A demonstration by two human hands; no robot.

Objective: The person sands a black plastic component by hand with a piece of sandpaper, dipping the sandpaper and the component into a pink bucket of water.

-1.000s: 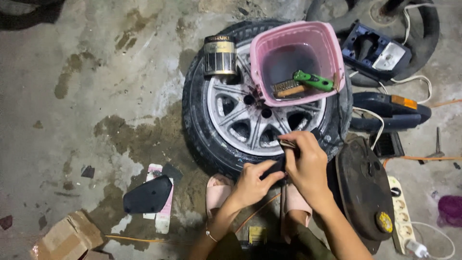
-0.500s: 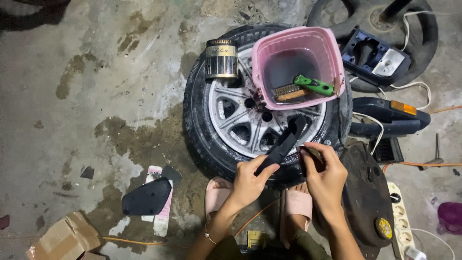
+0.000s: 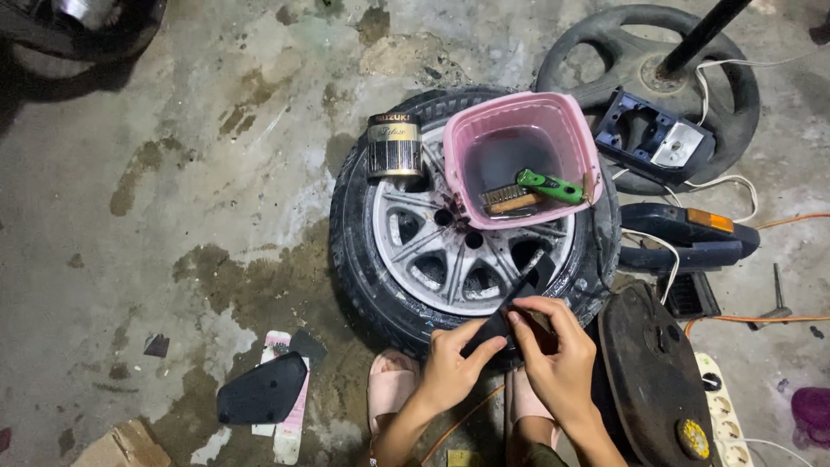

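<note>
A: What's nearest the camera?

B: Both hands, low in the frame. The left hand is curled round the lower end of a dark strip, fingers and thumb closed on it. The right hand pinches the same strip a little higher up, fingertips pressed together on it.

A: Where does the strip lie?

B: It slants up from the hands across the near edge of the tyre, its top end over the silver rim. The wheel lies flat on the concrete floor.

A: Anything under the wrists?

B: Pink sandals, toes just against the tyre, and an orange cord between them.

A: To the sides?

B: Left, on the floor, a black plastic cover resting on a pink and white piece, with a cardboard scrap at the bottom edge. Right, just beside the right hand, a dark round lid with a yellow spot, then a white power strip.

A: What crowds the wheel itself?

B: A pink tub sits on the far half of the rim, holding a wire brush and a green-handled tool. A gold and black tin stands on the tyre just left of it.

A: And farthest off?

B: A dark blue panel with an orange lens, a lamp housing, and a black steering wheel with white wire over them.
</note>
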